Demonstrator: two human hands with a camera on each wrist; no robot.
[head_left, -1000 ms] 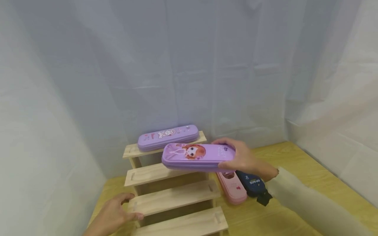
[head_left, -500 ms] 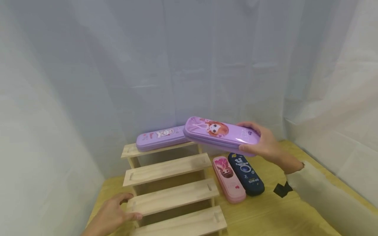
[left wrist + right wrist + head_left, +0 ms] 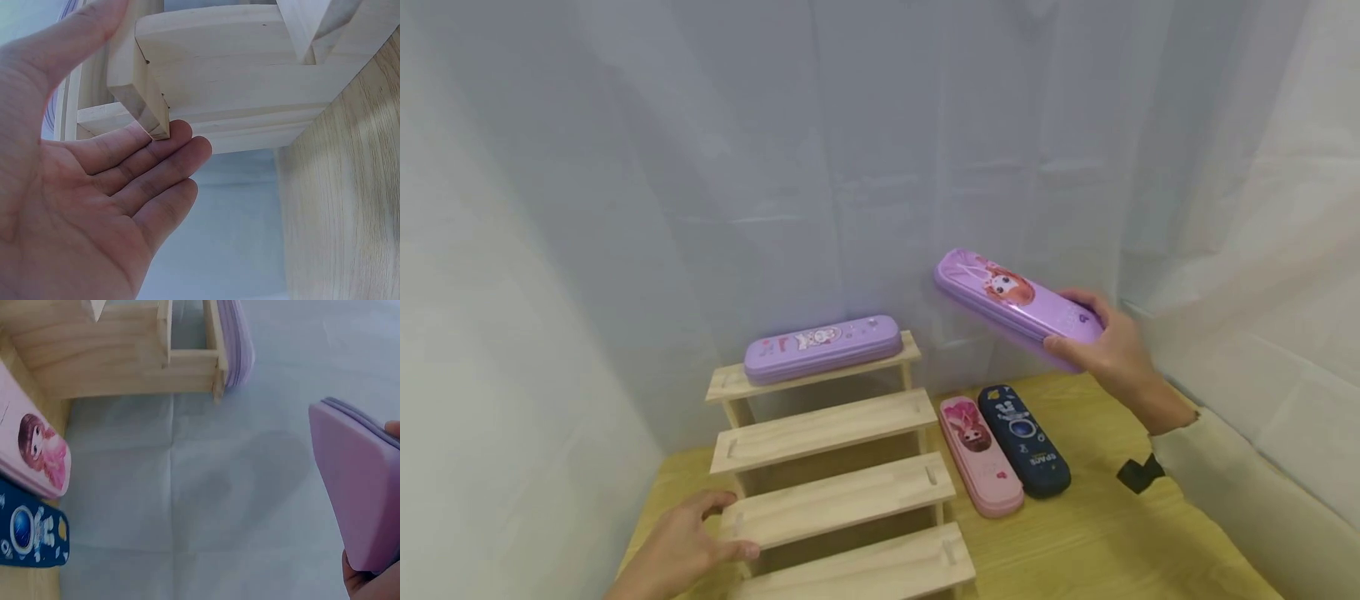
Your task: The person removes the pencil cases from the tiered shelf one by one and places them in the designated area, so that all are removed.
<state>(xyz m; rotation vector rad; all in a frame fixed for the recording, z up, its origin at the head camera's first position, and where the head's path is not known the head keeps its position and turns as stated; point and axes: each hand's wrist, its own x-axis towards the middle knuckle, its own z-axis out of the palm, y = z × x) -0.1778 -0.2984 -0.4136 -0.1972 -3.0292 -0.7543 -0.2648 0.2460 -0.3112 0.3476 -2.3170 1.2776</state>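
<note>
My right hand (image 3: 1120, 362) grips one end of a purple case with a red-haired doll picture (image 3: 1015, 292), tilted in the air right of a stepped wooden rack (image 3: 842, 500). The right wrist view shows the underside of that purple case (image 3: 356, 481) with fingers at its edge. At the rack's left side, my left hand (image 3: 677, 542) holds the end of the second step from the front, thumb and fingers on either side. In the left wrist view, fingertips of the left hand (image 3: 100, 181) touch the wooden board end (image 3: 140, 94).
Another purple case (image 3: 823, 348) lies on the rack's top step. On the wooden table (image 3: 1112, 533), a pink case (image 3: 981, 458) and a dark blue space case (image 3: 1026, 442) lie side by side right of the rack. Pale sheeting (image 3: 880, 167) surrounds the table.
My right hand has carried the doll-picture case up and to the right, away from the rack, and its left end now tilts upward. The left hand has stayed put.
</note>
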